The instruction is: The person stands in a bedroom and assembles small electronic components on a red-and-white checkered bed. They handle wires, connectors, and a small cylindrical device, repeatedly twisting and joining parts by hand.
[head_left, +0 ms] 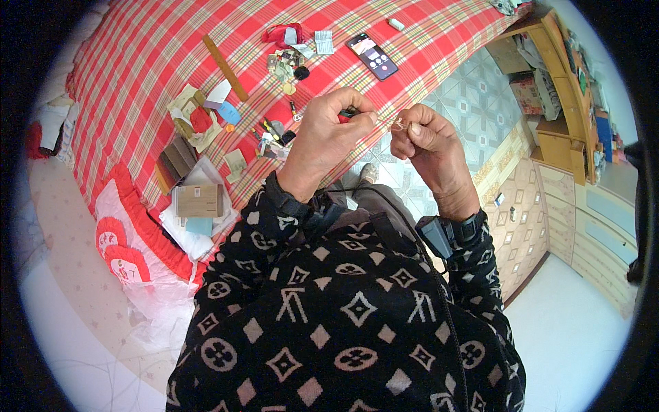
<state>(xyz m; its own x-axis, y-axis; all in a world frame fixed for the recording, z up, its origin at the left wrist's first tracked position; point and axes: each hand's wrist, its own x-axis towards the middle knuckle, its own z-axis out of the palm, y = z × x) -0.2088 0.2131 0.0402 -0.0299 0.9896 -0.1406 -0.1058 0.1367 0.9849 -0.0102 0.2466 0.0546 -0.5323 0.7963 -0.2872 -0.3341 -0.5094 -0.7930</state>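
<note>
Both of my hands are raised in front of me, close together over the bed's right edge. My left hand (326, 134) is closed, thumb and forefinger pinched; what lies between the tips is too small to make out. A dark green and red bit (349, 113) shows inside the curl of its fingers, its kind unclear. To the right, apart from it, my right hand (432, 144) is closed too, with a thin pale curled strand (398, 125) between thumb and fingertips.
A red plaid bedcover (158, 55) bears a phone (371, 56), a wooden ruler (225, 67), a cardboard box (199, 200), small tools (271, 134), and a pile of paper scraps (283, 65). Tiled floor (473, 103) and a wooden cabinet (559, 141) lie to the right.
</note>
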